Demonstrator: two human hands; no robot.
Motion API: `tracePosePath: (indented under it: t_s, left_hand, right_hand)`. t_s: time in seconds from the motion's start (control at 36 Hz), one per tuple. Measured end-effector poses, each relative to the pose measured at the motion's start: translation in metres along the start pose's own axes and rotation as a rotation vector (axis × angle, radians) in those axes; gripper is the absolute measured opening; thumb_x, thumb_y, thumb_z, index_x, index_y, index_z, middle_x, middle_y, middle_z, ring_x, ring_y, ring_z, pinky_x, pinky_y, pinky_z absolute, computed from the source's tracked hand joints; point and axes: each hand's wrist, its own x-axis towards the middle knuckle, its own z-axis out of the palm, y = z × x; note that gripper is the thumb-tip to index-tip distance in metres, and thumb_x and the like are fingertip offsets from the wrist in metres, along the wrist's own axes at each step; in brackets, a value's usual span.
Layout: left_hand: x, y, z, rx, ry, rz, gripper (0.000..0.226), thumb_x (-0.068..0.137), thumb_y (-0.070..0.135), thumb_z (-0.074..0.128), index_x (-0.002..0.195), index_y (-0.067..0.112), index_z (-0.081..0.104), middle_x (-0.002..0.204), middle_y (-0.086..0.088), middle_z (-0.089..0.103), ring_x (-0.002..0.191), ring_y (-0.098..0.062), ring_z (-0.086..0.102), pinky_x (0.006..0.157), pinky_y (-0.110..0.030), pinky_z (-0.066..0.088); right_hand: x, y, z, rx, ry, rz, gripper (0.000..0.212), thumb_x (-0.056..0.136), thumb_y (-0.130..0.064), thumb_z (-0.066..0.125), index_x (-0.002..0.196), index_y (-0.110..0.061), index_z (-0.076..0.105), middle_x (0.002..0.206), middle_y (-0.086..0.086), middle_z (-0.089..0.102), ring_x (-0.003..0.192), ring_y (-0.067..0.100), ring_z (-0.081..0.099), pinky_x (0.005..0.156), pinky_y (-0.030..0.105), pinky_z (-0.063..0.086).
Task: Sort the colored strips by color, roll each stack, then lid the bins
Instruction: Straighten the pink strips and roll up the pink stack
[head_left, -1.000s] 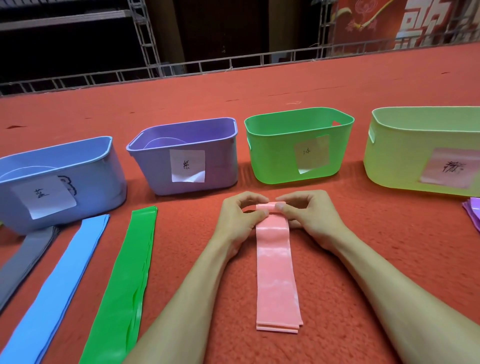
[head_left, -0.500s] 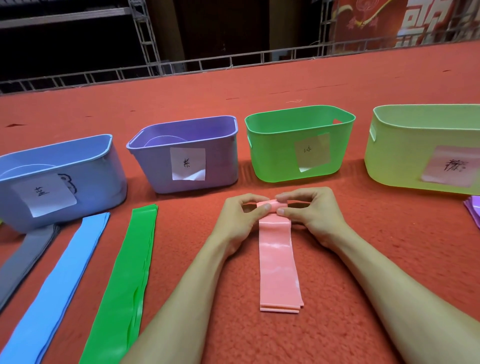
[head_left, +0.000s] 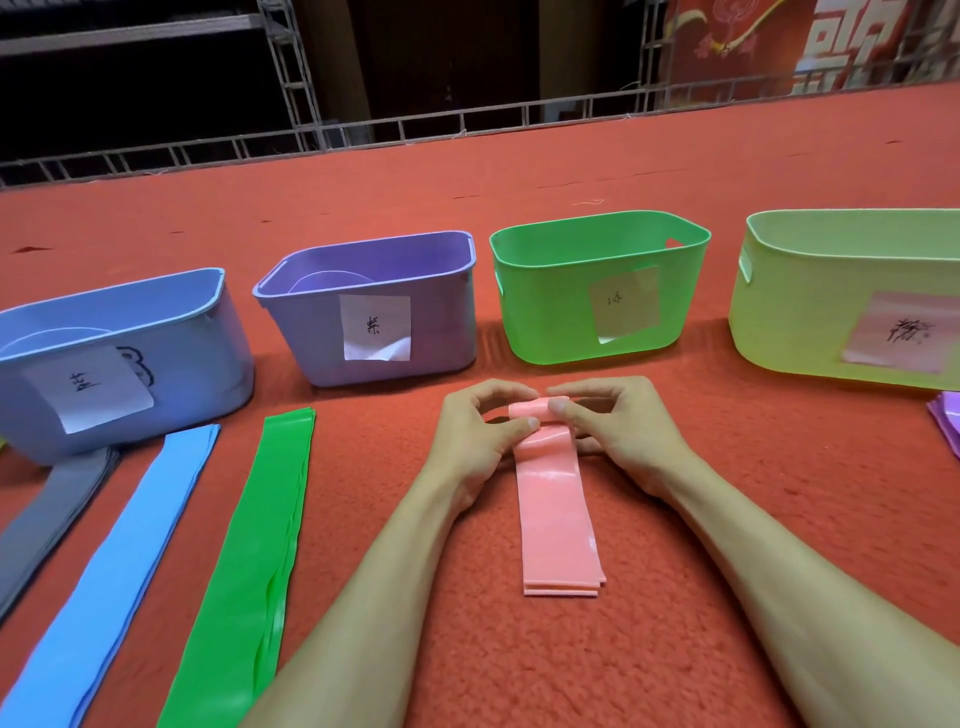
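My left grip (head_left: 478, 441) and right grip (head_left: 623, 436) are both curled on the pink strip stack (head_left: 556, 509). They pinch its rolled far end between thumbs and fingers, and the rest lies flat on the red carpet (head_left: 675, 597) toward 6 o'clock. The green bin (head_left: 550, 312) stands at 12 o'clock. The purple bin (head_left: 441, 322) at 11 has a rounded purple piece inside. The blue bin (head_left: 197, 332) at 10 has a pale rounded one. I cannot see into the yellow-green bin (head_left: 795, 312) at 2. Green strips (head_left: 260, 545), blue strips (head_left: 119, 545) and grey strips (head_left: 47, 514) lie at 8 o'clock, and purple strips (head_left: 945, 421) at 3.
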Motion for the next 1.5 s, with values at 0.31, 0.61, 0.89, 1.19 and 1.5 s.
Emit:
tracePosePath:
  t_s: [0.31, 0.61, 0.89, 1.19, 1.5]
  left_hand:
    - [0.0026, 0.0001, 0.0024, -0.108, -0.037, -0.116, 0.012, 0.091, 0.012, 0.062, 0.101, 0.016, 0.066, 0.097, -0.006, 0.07, 0.084, -0.015, 0.067, 0.068, -0.027, 0.054]
    - [0.0002, 0.001, 0.0027, -0.073, -0.043, -0.083, 0.014, 0.087, 0.0, 0.063, 0.096, 0.009, 0.067, 0.087, -0.01, 0.071, 0.075, -0.016, 0.067, 0.061, -0.023, 0.053]
    - [0.001, -0.0028, 0.0012, -0.044, 0.0, -0.012, 0.022, 0.079, -0.006, 0.07, 0.088, 0.014, 0.069, 0.094, -0.005, 0.07, 0.082, -0.015, 0.066, 0.068, -0.029, 0.054]
    - [-0.0009, 0.0004, 0.0032, -0.019, -0.017, -0.023, 0.021, 0.078, -0.007, 0.069, 0.091, 0.01, 0.069, 0.093, 0.002, 0.071, 0.074, -0.012, 0.066, 0.062, -0.029, 0.056]
    - [0.0024, -0.0014, 0.0037, -0.019, -0.028, -0.094, 0.008, 0.089, 0.008, 0.063, 0.094, 0.011, 0.069, 0.087, -0.01, 0.071, 0.071, -0.012, 0.064, 0.06, -0.023, 0.051]
  right_hand:
    - [0.0008, 0.0042, -0.0049, 0.019, 0.034, -0.035, 0.021, 0.074, 0.0, 0.076, 0.094, -0.008, 0.073, 0.092, 0.011, 0.074, 0.078, 0.02, 0.07, 0.066, 0.034, 0.06]
    - [-0.0008, 0.0026, -0.0039, 0.066, 0.029, 0.005, 0.026, 0.072, 0.008, 0.074, 0.093, -0.007, 0.072, 0.09, 0.016, 0.072, 0.053, 0.013, 0.063, 0.046, 0.022, 0.05]
    - [0.0015, 0.0002, -0.0031, 0.077, 0.03, 0.046, 0.027, 0.083, -0.011, 0.071, 0.109, -0.01, 0.068, 0.099, 0.011, 0.072, 0.077, 0.014, 0.071, 0.057, 0.024, 0.055]
    - [0.0009, 0.0028, -0.0033, -0.061, 0.038, -0.034, 0.012, 0.078, -0.008, 0.075, 0.089, -0.014, 0.074, 0.084, 0.007, 0.073, 0.07, 0.011, 0.068, 0.064, 0.033, 0.059]
    - [0.0014, 0.0052, -0.0068, -0.024, 0.056, -0.042, 0.024, 0.07, -0.002, 0.08, 0.092, -0.009, 0.074, 0.087, 0.009, 0.074, 0.072, 0.015, 0.069, 0.05, 0.026, 0.051]
